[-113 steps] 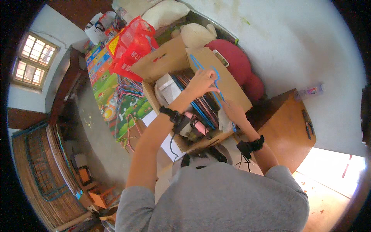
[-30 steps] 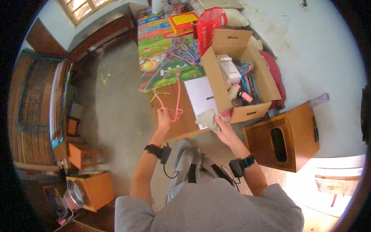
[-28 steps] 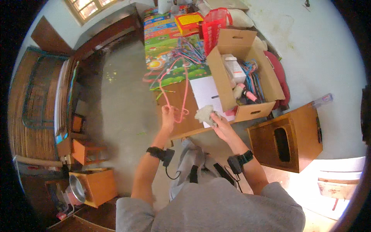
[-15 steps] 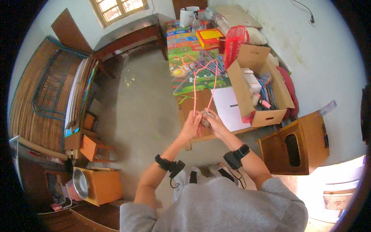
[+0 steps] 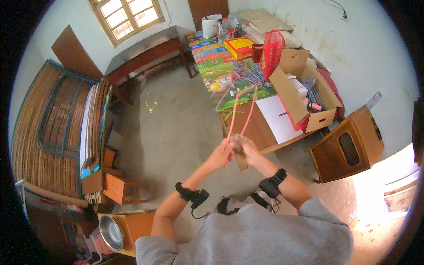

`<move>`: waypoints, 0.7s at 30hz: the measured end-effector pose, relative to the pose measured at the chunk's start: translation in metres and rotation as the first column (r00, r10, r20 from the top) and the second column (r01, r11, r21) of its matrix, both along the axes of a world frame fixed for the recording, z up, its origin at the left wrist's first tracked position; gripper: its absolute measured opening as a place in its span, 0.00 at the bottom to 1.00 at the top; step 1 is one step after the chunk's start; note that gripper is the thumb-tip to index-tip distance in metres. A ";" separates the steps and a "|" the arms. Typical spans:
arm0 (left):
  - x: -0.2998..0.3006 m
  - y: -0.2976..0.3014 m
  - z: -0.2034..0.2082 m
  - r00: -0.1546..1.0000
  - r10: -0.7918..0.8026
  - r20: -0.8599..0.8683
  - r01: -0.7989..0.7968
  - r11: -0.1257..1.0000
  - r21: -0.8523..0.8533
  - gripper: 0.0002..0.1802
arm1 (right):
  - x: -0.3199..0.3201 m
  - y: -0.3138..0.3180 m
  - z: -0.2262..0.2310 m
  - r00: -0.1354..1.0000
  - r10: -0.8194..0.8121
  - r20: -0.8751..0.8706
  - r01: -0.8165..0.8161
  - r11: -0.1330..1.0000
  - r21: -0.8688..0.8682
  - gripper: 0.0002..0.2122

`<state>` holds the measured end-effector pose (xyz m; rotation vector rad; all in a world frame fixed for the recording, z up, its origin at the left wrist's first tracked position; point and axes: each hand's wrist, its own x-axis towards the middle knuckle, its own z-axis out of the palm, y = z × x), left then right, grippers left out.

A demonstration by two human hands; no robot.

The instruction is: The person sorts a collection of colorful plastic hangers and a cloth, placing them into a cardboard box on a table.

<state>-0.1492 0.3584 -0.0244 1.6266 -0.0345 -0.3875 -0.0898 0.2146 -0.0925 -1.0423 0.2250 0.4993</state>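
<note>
A pink coated-wire piece [image 5: 250,115], which looks like a clothes hanger pulled into a long narrow loop, rises from my hands over the table's near left part. My left hand [image 5: 222,154] is closed around its lower end on the left. Beside it, my right hand [image 5: 250,152] is closed on the other strand, close to my left fingers. A small greyish thing [image 5: 238,145] shows at my right fingers, too blurred to name. Beyond the loop, a heap of pink and blue wire hangers [image 5: 249,70] lies on the colourful mat [image 5: 216,73].
The wooden table [image 5: 256,128] carries a white sheet [image 5: 278,115], an open cardboard box [image 5: 320,121] with bluish hangers, a red bag [image 5: 272,53] and a yellow-red box [image 5: 239,47]. A wooden cabinet [image 5: 349,145] stands right; a metal basin [image 5: 111,232] is at lower left.
The view has turned, so the table and boxes appear further right. My hands still hold the pink wire loop, which now leans more to the right.
</note>
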 end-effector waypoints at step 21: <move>0.044 -0.048 0.052 0.967 -0.230 0.105 0.231 0.973 0.007 0.14 | 0.098 -0.186 0.041 0.885 -0.336 0.322 0.222 0.913 0.342 0.12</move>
